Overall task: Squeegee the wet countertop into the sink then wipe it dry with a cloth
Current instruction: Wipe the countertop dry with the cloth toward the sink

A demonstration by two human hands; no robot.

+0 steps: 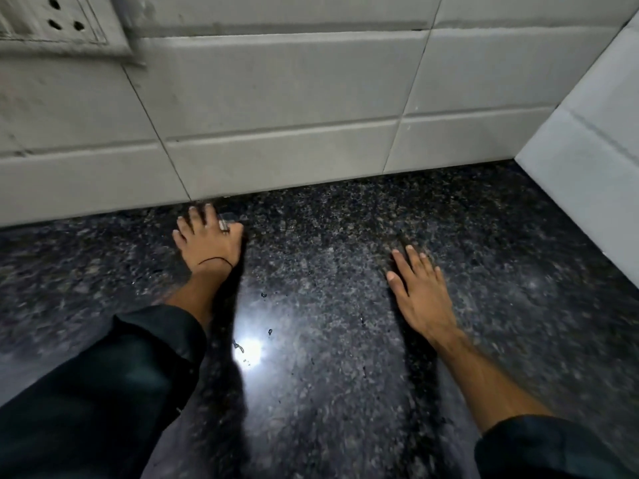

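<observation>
Left hand point(207, 236) mid-frame, fingers spread at tile wall point(276, 115) base; right hand point(420, 292) flat, open on granite countertop point(328, 375). Both empty.

White tiled wall point(276, 108) with a socket plate point(52, 22) upper left.

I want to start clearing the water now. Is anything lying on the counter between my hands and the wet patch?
Nothing visible does. The left hand and right hand are empty over bare countertop, droplets between them. No squeegee, cloth or sink is in view.
</observation>
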